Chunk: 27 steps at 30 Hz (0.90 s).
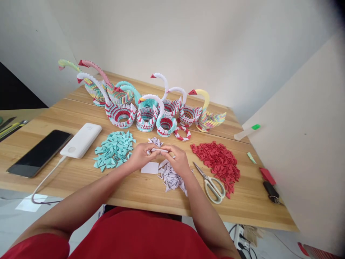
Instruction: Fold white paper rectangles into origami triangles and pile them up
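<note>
Over the middle of the table, my left hand and my right hand meet, both pinching one small folded piece of white paper. Below them a flat white paper rectangle lies on the wood. A heap of folded white paper triangles is partly covered by my right hand and forearm. Just beyond my fingers sits a smaller cluster of white triangles. Teal triangles are piled to the left, red triangles to the right.
Several paper swans stand along the back, with a red and white paper ring before them. White-handled scissors lie at right, near a glue stick or similar green-tipped tube. A phone and cabled power bank lie left.
</note>
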Each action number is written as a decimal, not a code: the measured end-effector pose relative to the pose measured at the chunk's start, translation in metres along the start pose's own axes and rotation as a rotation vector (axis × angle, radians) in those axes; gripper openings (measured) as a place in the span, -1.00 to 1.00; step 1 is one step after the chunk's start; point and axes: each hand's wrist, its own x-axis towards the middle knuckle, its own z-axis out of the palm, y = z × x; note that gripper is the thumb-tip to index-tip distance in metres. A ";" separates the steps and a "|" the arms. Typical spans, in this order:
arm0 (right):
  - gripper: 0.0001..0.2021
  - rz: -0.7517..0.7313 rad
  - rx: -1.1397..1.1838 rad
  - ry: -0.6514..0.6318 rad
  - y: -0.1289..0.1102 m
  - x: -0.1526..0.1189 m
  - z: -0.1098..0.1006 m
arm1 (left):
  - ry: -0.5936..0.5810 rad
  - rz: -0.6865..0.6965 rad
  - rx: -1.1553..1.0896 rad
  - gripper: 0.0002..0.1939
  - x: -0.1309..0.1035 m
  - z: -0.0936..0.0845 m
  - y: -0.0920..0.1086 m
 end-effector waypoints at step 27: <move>-0.80 0.004 -0.165 -0.024 0.005 0.000 0.001 | 0.084 -0.062 -0.209 -0.72 0.000 0.001 -0.010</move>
